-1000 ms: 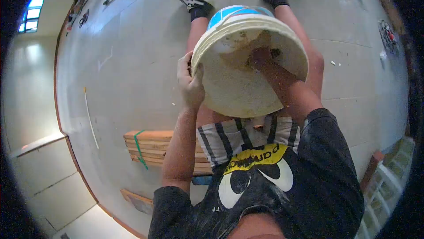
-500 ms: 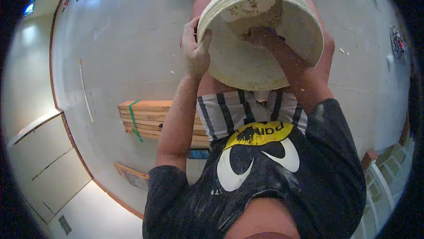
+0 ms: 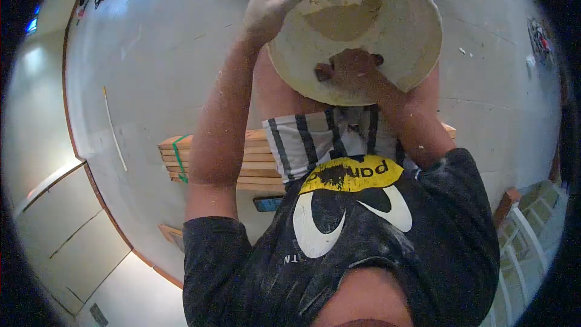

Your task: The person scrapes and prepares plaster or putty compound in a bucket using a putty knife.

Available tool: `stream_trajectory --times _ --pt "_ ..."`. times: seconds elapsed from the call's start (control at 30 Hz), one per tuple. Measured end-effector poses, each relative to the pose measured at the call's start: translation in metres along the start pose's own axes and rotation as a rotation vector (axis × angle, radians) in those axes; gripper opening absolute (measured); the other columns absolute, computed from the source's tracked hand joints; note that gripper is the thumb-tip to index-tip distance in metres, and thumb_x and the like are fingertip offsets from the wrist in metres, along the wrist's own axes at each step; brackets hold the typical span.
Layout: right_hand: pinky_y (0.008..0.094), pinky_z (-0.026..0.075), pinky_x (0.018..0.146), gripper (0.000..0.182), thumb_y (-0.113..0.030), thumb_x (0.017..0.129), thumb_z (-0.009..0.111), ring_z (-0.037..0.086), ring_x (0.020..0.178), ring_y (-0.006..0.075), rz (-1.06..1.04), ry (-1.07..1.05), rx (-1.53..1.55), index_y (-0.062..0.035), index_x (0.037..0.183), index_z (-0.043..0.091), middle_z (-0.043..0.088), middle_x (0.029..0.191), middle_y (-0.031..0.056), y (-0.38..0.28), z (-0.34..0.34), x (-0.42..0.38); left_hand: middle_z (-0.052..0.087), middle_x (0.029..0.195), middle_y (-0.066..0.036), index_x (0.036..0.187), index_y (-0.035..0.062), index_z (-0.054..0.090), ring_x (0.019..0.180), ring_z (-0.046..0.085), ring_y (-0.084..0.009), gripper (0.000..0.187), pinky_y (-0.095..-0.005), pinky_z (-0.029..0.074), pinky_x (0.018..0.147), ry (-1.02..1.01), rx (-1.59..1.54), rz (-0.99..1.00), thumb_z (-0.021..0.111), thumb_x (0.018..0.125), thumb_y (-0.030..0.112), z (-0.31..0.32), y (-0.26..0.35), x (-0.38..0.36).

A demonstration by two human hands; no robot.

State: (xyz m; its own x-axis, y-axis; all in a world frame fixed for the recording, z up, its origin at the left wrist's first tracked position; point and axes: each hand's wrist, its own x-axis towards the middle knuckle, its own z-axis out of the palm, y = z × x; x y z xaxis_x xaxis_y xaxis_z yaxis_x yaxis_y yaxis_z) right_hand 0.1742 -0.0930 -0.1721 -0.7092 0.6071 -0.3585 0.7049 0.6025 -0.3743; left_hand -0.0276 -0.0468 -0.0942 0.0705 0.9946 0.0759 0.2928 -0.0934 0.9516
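A large off-white bucket [image 3: 417, 30] is tilted so that its open mouth faces me, between my legs. Its inner wall is smeared, and a patch of tan, paste-like material [image 3: 345, 21] lies deeper inside. At the upper left of the rim, my left hand [image 3: 269, 9] grips the edge, thumb on the inside. My right hand [image 3: 357, 67] is inside the bucket near the lower wall, closed around a tool [image 3: 324, 72] with a dark reddish end; most of the tool is hidden by the hand.
Bundled wooden boards [image 3: 260, 157] with a green strap lie behind my legs, near a phone-like object [image 3: 266, 203]. A thin stick [image 3: 114, 127] lies on the floor at left. White railings [image 3: 526, 236] stand at lower right, and cables [image 3: 540, 39] lie at upper right.
The bucket has shifted up in view. My right hand has come from the tan material down toward the near wall, and the tool's end now shows. My left hand still grips the rim.
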Motion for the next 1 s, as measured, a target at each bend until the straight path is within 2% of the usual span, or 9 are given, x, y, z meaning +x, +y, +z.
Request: stream_trajectory --times 0.13,0.23,0.33,0.43,0.57,0.63,0.77,0.93,1.0 --pt "0.0465 0.051 0.078 0.054 -0.050 0.095 0.041 0.067 0.079 0.0348 -0.067 0.180 -0.014 -0.0066 0.086 0.071 0.068 0.079 0.0187 -0.002 0.026 0.005 0.059 0.124 -0.011 0.130 0.0009 0.053 0.115 0.054 -0.0213 0.052 -0.0313 0.039 0.100 0.032 -0.013 -0.055 0.060 0.092 0.036 0.001 0.002 -0.006" --pt "0.0461 0.051 0.076 0.047 -0.045 0.095 0.043 0.067 0.074 0.0341 -0.027 0.022 -0.036 -0.0087 0.085 0.071 0.067 0.074 0.0189 0.024 0.036 0.015 0.058 0.122 -0.011 0.130 -0.0013 0.052 0.116 0.051 -0.0193 0.061 -0.0332 0.036 0.102 -0.041 -0.114 -0.061 0.064 0.089 0.042 0.004 0.019 -0.009" --pt "0.0469 0.050 0.076 0.042 -0.040 0.095 0.044 0.067 0.074 0.0329 -0.049 0.220 -0.011 -0.0092 0.085 0.071 0.068 0.076 0.0179 0.002 0.031 0.006 0.058 0.121 -0.010 0.129 -0.0015 0.052 0.115 0.051 -0.0198 0.060 -0.0326 0.037 0.101 -0.023 -0.105 -0.063 0.065 0.089 0.041 0.006 0.020 -0.012" --pt "0.0473 0.049 0.076 0.040 -0.037 0.096 0.044 0.067 0.072 0.0332 -0.023 0.115 -0.049 -0.0101 0.085 0.071 0.068 0.075 0.0165 0.011 0.025 0.006 0.058 0.122 -0.011 0.129 -0.0018 0.053 0.115 0.051 -0.0197 0.060 -0.0325 0.037 0.101 -0.017 -0.155 -0.123 0.065 0.089 0.041 0.007 0.018 -0.011" --pt "0.0484 0.048 0.079 0.040 -0.036 0.096 0.043 0.067 0.075 0.0328 0.004 0.179 0.021 -0.0100 0.085 0.071 0.069 0.078 0.0168 -0.003 0.030 0.007 0.059 0.121 -0.010 0.128 -0.0017 0.053 0.114 0.051 -0.0194 0.059 -0.0324 0.038 0.100 0.002 -0.107 -0.086 0.065 0.088 0.041 0.009 0.021 -0.012" --pt "0.0489 0.048 0.081 0.038 -0.035 0.096 0.043 0.067 0.081 0.0331 -0.081 0.121 -0.032 -0.0104 0.088 0.071 0.068 0.080 0.0181 0.011 0.030 0.006 0.059 0.120 -0.010 0.128 -0.0013 0.054 0.113 0.052 -0.0193 0.058 -0.0324 0.038 0.099 0.022 -0.095 -0.097 0.065 0.088 0.040 0.010 0.022 -0.013" --pt "0.0489 0.047 0.085 0.038 -0.035 0.096 0.042 0.067 0.085 0.0325 0.009 0.200 0.033 -0.0116 0.093 0.071 0.069 0.083 0.0176 -0.007 0.040 0.008 0.060 0.119 -0.010 0.127 -0.0011 0.055 0.112 0.053 -0.0195 0.057 -0.0326 0.039 0.099 0.047 -0.097 -0.103 0.065 0.088 0.040 0.012 0.025 -0.014" --pt "0.0495 0.051 0.078 0.042 -0.042 0.095 0.040 0.067 0.080 0.0365 0.015 -0.016 -0.001 -0.0150 0.104 0.070 0.069 0.087 0.0183 0.008 0.033 0.003 0.061 0.117 -0.011 0.126 -0.0010 0.056 0.112 0.053 -0.0191 0.057 -0.0329 0.039 0.099 0.033 -0.130 -0.102 0.065 0.088 0.041 0.012 0.024 -0.016" --pt "0.0493 0.052 0.075 0.041 -0.042 0.095 0.040 0.067 0.077 0.0355 -0.007 0.130 0.004 -0.0159 0.105 0.070 0.069 0.087 0.0174 -0.018 0.042 0.010 0.061 0.117 -0.011 0.126 -0.0009 0.057 0.112 0.053 -0.0192 0.057 -0.0328 0.039 0.099 0.053 -0.109 -0.095 0.065 0.088 0.041 0.009 0.022 -0.014"
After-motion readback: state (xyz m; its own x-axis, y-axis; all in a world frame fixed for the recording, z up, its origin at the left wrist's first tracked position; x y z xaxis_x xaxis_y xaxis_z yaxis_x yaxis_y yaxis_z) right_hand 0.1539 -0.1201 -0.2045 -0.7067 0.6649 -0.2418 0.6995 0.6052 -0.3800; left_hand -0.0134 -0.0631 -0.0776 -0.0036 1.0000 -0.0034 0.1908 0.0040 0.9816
